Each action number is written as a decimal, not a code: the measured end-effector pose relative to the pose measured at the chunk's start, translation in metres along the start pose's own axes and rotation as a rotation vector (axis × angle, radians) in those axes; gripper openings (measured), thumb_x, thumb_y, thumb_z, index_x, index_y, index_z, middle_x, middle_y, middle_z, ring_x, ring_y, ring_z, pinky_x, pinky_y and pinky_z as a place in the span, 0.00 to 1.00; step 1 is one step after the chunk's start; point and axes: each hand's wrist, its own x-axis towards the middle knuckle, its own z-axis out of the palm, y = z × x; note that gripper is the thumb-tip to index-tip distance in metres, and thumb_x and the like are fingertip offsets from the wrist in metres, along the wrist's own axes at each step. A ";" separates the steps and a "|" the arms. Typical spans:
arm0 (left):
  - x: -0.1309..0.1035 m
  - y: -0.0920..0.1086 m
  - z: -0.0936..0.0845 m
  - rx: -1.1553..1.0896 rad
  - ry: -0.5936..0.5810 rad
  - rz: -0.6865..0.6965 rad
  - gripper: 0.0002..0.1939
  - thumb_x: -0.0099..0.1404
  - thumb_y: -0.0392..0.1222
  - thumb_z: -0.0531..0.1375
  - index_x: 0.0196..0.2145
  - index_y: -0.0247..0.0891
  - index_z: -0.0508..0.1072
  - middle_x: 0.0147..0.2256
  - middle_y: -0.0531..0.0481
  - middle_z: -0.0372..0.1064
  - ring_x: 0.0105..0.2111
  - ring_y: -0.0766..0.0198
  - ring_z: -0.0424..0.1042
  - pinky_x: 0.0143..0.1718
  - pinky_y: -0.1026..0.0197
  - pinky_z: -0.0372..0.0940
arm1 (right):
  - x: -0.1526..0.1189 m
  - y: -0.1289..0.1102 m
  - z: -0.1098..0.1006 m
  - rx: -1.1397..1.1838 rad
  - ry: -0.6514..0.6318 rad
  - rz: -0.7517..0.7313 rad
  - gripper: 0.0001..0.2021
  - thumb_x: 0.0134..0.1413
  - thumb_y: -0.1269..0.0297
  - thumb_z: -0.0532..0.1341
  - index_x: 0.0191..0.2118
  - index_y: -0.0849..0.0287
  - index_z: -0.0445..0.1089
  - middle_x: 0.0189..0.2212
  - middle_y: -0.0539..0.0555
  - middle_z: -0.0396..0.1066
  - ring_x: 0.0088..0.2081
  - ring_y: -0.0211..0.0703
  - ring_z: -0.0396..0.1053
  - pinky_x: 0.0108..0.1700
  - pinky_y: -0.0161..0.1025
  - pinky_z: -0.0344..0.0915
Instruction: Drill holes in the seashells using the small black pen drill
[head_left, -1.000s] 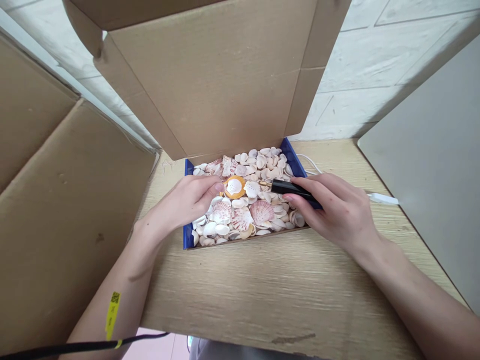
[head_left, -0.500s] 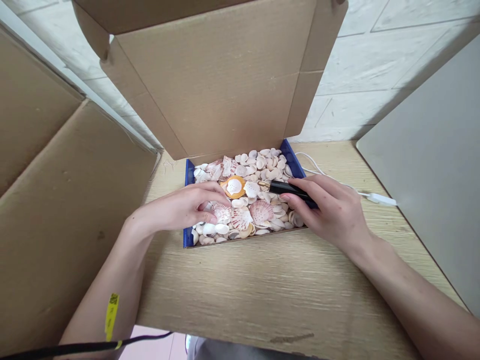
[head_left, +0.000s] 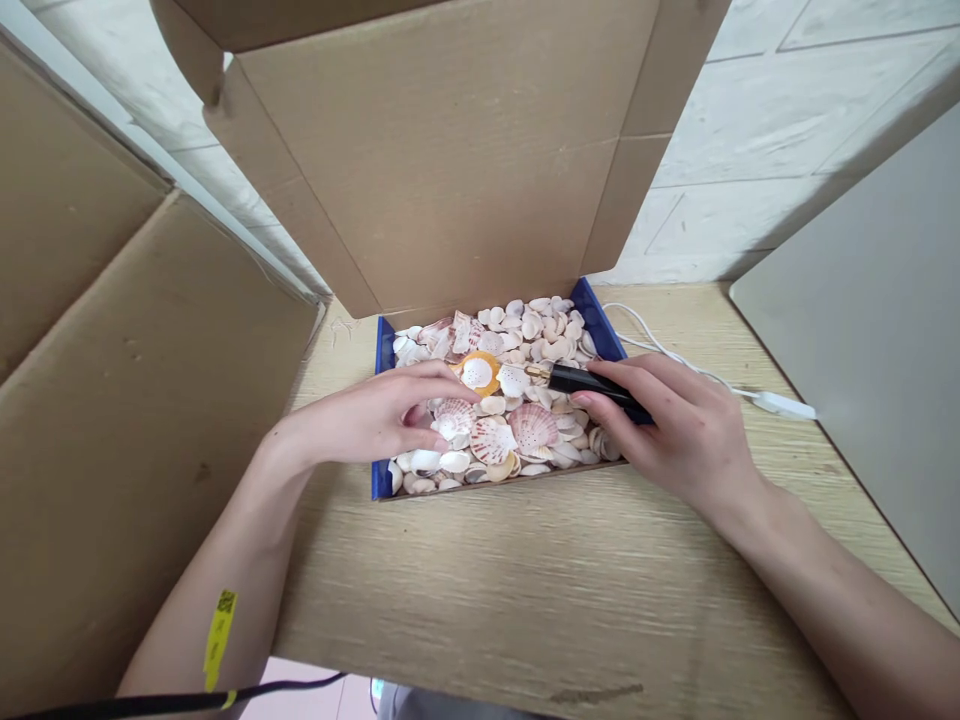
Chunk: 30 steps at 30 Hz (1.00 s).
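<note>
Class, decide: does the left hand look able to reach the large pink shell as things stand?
Probably yes: the left hand is open close by, with only low-lying shells between it and the pink shell.

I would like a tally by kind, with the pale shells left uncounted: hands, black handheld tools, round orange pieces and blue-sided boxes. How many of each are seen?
Hands: 2, the left hand and the right hand
Black tool: 1
Orange piece: 1
Blue-sided box: 1
Total: 5
</note>
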 end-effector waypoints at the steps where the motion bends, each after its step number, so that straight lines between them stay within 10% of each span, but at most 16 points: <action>1: -0.001 -0.002 -0.001 -0.010 0.016 0.019 0.22 0.65 0.40 0.58 0.57 0.46 0.66 0.50 0.47 0.62 0.35 0.66 0.66 0.34 0.65 0.63 | 0.000 0.000 0.000 0.000 0.001 -0.002 0.11 0.54 0.65 0.64 0.43 0.61 0.69 0.32 0.54 0.74 0.32 0.40 0.72 0.33 0.36 0.67; 12: -0.007 -0.011 -0.008 -0.173 0.228 0.004 0.22 0.60 0.45 0.64 0.52 0.42 0.68 0.45 0.48 0.65 0.31 0.69 0.62 0.30 0.66 0.61 | 0.000 0.000 0.000 -0.014 -0.001 -0.005 0.11 0.54 0.64 0.65 0.43 0.60 0.69 0.33 0.54 0.74 0.31 0.39 0.72 0.32 0.35 0.67; 22: 0.007 -0.002 0.009 -0.622 0.166 -0.016 0.20 0.60 0.40 0.64 0.49 0.41 0.64 0.36 0.52 0.63 0.30 0.69 0.64 0.27 0.68 0.60 | 0.002 0.001 -0.003 0.004 -0.004 -0.109 0.14 0.54 0.65 0.64 0.46 0.61 0.68 0.34 0.56 0.74 0.33 0.40 0.72 0.34 0.35 0.68; 30: 0.018 0.001 0.018 -0.697 0.189 0.074 0.20 0.58 0.34 0.64 0.48 0.39 0.66 0.47 0.47 0.63 0.43 0.65 0.66 0.37 0.65 0.66 | 0.003 0.000 -0.005 0.046 -0.017 -0.149 0.15 0.55 0.64 0.63 0.48 0.61 0.66 0.34 0.57 0.74 0.34 0.42 0.73 0.35 0.38 0.69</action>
